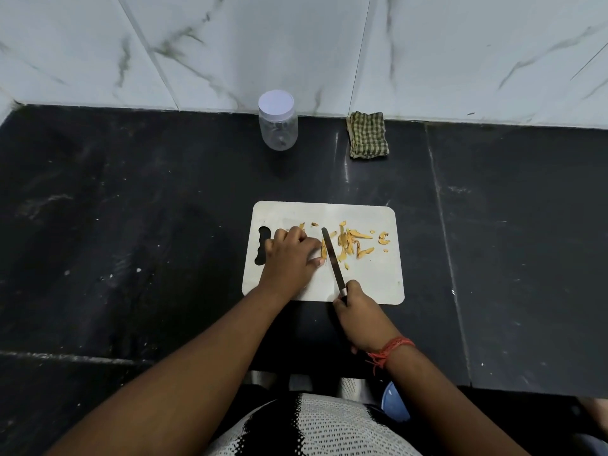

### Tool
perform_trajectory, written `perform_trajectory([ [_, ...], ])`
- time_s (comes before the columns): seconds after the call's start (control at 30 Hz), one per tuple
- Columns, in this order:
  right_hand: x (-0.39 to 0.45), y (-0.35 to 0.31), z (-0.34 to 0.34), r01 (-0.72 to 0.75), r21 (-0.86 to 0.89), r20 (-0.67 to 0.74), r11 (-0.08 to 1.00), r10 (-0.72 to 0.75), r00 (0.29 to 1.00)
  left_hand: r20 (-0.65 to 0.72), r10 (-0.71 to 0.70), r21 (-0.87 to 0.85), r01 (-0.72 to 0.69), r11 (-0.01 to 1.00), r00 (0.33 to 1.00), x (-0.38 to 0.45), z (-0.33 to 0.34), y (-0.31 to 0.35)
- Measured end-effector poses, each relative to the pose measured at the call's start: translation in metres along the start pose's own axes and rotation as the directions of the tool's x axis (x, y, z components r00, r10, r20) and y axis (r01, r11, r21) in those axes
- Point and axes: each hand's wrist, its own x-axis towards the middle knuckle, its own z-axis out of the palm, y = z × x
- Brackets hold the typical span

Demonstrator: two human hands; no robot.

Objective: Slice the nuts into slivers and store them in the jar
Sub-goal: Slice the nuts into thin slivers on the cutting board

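A white cutting board (368,284) lies on the black counter. Yellow-brown nut slivers (353,241) are scattered across its middle and right. My left hand (291,256) lies on the board's left part, fingertips pinching a nut piece (323,250) against the board. My right hand (357,311) grips the handle of a knife (332,258) at the board's near edge; the blade points away, lying just right of my left fingertips. A clear plastic jar (278,121) with a white lid stands shut at the back by the wall.
A folded green checked cloth (367,135) lies at the back right of the jar, against the marble wall. The counter's front edge runs near my body. A blue object (394,403) shows below the counter edge.
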Motion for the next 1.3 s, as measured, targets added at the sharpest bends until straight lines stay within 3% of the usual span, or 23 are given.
perform_trajectory([
  [0.7,0.012,0.003,0.011,0.066,-0.206,-0.009,0.976,-0.069,0.998,0.022,-0.013,-0.013,0.013,1.0,1.0,0.005,0.003,0.002],
  [1.3,0.014,0.002,0.014,0.073,-0.188,-0.043,0.979,-0.082,0.996,0.064,-0.057,-0.093,0.062,0.994,0.996,0.007,0.004,0.001],
])
